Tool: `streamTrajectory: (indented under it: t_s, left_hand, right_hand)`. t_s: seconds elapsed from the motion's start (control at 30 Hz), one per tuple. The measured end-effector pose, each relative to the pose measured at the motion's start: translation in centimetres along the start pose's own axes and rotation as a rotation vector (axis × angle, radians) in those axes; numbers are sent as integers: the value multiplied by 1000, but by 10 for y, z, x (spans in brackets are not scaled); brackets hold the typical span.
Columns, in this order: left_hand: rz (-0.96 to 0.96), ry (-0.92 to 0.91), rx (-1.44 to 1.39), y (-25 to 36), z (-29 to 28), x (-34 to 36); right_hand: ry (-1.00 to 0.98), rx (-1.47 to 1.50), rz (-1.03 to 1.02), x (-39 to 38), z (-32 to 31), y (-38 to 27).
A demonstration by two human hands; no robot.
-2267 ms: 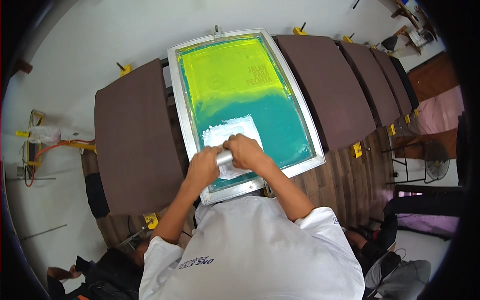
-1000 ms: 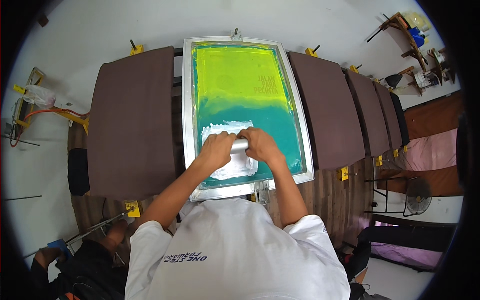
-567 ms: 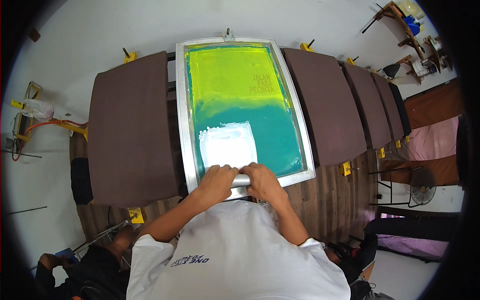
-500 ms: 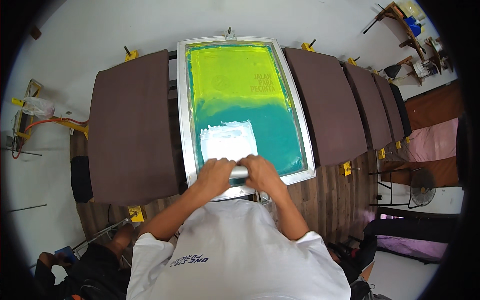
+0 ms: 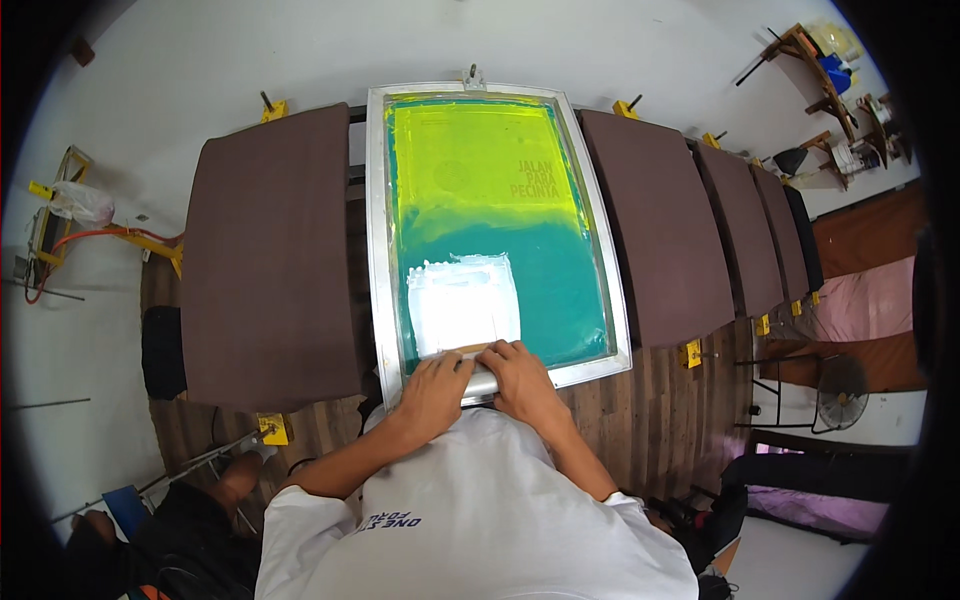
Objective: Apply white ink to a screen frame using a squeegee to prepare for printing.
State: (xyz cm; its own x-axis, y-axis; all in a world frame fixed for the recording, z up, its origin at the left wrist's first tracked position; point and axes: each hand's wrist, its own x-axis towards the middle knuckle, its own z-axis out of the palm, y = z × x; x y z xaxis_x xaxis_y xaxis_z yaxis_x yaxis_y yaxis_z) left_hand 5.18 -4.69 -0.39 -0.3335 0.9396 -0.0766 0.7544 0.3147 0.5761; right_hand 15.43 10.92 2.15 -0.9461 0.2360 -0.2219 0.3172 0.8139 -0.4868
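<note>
A screen-printing frame with a silver metal rim lies in front of me. Its mesh is yellow-green at the far part and teal at the near part, with faint lettering at the upper right. A patch of white ink covers the near left of the mesh. At the near end of that patch is a squeegee with a metal holder. My left hand and my right hand are wrapped round it side by side. The squeegee's blade is mostly hidden by my fingers.
Brown covered boards flank the frame, one at left and several at right. Yellow brackets stick out at their ends. Another person's leg is at lower left. A fan stands at right above the wooden floor.
Both hands have drawn the squeegee toward me to the frame's near edge, and the white patch reaches farther down. The whole view has shifted slightly.
</note>
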Motion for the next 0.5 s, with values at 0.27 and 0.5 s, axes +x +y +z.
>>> streamTrajectory:
  t_s: [0.27,0.5]
  left_hand:
    - [-108,109,-105,-42,-47,84]
    - [-160,10,-107,-56,-45,101]
  right_hand:
    - [-17,-112,-49,101,-37,22]
    - [-80,-106,20,120,-37,23]
